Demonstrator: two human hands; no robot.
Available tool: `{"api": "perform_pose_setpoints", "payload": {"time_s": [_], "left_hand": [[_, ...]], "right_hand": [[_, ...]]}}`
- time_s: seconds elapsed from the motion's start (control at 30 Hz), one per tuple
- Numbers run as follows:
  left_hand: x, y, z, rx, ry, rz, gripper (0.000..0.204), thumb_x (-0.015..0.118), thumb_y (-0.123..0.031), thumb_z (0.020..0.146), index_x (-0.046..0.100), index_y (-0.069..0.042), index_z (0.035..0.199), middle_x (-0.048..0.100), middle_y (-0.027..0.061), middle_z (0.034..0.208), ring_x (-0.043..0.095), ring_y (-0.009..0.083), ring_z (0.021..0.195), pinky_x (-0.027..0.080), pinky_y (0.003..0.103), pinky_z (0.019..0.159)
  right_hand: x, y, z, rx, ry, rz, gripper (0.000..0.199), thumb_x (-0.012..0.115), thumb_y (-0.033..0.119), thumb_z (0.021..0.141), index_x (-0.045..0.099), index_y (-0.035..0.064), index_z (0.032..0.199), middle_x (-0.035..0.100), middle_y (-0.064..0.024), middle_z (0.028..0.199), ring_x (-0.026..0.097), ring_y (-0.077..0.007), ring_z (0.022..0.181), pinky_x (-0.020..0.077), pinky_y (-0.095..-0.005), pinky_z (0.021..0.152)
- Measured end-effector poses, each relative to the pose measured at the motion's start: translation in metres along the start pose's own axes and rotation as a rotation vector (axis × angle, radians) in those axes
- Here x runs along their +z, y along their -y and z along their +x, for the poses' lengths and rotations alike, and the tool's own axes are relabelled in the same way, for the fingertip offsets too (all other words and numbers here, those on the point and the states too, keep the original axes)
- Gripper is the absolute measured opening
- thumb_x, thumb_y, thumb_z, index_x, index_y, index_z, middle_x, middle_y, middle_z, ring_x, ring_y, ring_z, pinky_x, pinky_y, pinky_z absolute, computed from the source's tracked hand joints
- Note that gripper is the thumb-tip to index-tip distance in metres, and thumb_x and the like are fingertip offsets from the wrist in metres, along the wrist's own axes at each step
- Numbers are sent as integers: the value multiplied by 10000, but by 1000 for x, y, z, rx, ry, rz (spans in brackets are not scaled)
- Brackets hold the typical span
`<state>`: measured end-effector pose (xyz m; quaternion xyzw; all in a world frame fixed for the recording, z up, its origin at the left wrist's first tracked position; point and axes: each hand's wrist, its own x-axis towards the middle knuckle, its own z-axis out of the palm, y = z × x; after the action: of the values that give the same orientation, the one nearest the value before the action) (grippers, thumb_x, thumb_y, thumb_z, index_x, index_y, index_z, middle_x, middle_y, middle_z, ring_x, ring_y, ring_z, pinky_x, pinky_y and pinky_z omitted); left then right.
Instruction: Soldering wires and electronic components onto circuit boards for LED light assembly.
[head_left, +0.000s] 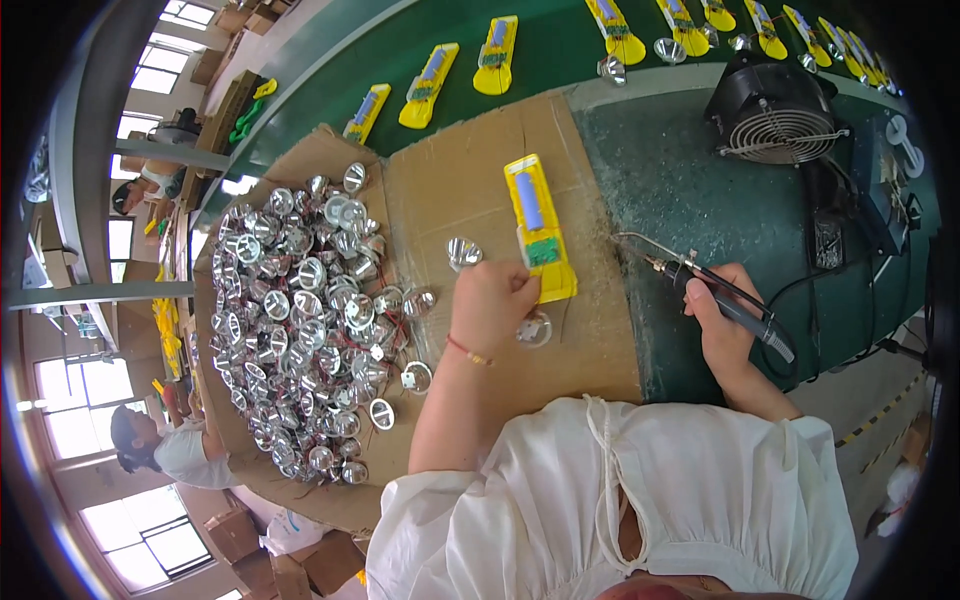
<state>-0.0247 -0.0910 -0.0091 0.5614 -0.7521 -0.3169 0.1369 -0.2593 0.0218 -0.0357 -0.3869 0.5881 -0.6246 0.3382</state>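
In front of me a yellow plastic lamp housing point(560, 285) lies on the cardboard, fitted with a purple cylindrical battery point(529, 200) and a green circuit board point(542, 251). My left hand point(490, 308) is closed in a pinch at the housing's lower left edge; what its fingertips hold is hidden. A silver reflector cup point(463, 253) lies just beyond that hand, and another reflector cup point(535, 328) sits below the housing, partly covered. My right hand point(722, 318) grips a soldering iron point(735, 308) with a thin curved metal tube, its tip pointing left toward the housing.
A large heap of silver reflector cups point(300, 310) with red wires fills the cardboard tray at left. More yellow housings point(430, 85) line the green belt behind. A black fan point(775, 110) and a blue-grey box point(885, 180) stand at right. Two people are at far left.
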Motion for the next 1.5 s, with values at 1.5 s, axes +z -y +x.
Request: {"api": "perform_pose_setpoints", "payload": {"time_s": [1.5], "left_hand": [[-1,27,-14,587,-512,672,113,677,-122,668,625,-79,759,615,34,828,557,206,857,408,390,812]], "right_hand": [[12,6,-11,-63,78,-29,110,624,67,800,532,9,812,561,-37,647,517,-70,555,413,-203,509]]}}
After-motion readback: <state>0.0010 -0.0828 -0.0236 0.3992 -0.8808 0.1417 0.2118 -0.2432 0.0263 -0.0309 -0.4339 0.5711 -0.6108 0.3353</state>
